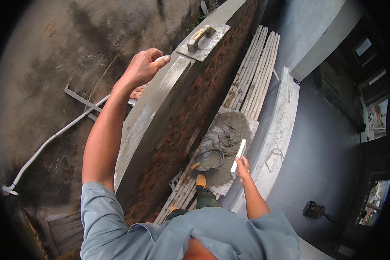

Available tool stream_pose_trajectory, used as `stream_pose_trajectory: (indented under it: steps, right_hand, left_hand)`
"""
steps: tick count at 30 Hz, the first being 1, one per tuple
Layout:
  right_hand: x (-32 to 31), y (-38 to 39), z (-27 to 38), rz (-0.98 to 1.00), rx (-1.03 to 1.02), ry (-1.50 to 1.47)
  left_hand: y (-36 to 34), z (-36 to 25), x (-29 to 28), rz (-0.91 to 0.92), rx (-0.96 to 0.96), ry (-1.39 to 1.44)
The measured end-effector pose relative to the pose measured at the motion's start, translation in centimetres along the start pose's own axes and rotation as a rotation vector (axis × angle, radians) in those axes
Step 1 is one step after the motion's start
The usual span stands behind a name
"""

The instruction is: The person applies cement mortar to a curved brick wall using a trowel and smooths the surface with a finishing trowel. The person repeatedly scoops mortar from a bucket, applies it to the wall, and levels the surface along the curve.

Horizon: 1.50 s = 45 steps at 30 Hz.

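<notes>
My left hand [146, 67] is raised beside the left edge of a plastered brick wall [160, 108]. Its thumb sticks out, its fingers bend loosely down and partly out of sight, and I see nothing in it. Past that hand, a plastering trowel [203, 42] with a worn yellowish handle lies flat on the wall's top. My right hand [243, 168] grips a white rectangular slab [240, 157], seen nearly edge-on, above a board heaped with wet grey mortar [236, 130]. A round pan [210, 159] of greyish liquid sits on that board, a short wooden handle [195, 165] at its rim.
I stand on a platform of long poles [255, 73] between the wall and a pale ledge [273, 143] with a bent wire on it. Orange boots [200, 180] show below me. Left of the wall, a white pipe [52, 138] crosses stained ground far below.
</notes>
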State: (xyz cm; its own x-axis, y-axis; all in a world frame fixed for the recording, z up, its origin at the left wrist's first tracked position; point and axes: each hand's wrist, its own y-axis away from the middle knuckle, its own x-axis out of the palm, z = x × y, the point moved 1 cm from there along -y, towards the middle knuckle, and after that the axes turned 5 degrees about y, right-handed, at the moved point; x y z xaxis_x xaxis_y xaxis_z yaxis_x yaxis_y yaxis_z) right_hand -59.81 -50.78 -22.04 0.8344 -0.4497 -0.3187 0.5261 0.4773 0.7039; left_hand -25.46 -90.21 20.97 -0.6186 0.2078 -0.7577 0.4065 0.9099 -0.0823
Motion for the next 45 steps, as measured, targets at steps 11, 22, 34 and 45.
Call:
stream_pose_trajectory:
  steps: [11,22,34,45]
  right_hand:
    - [-11.9,4.7,-14.1,-0.129,0.268,0.138]
    - [-13.3,6.5,-18.8,-0.126,0.263,0.304]
    - [-11.4,5.5,-14.6,-0.139,0.159,0.322]
    - [-11.4,11.8,-19.8,-0.186,0.232,0.295]
  left_hand:
    - [-18.4,-3.1,10.3,-0.111,0.013,-0.364]
    - [-21.8,-3.2,11.1,-0.192,-0.028,-0.360]
    - [4.1,-9.1,17.9,-0.074,0.111,0.458]
    - [28.5,10.0,33.5,0.494,-0.448,0.248]
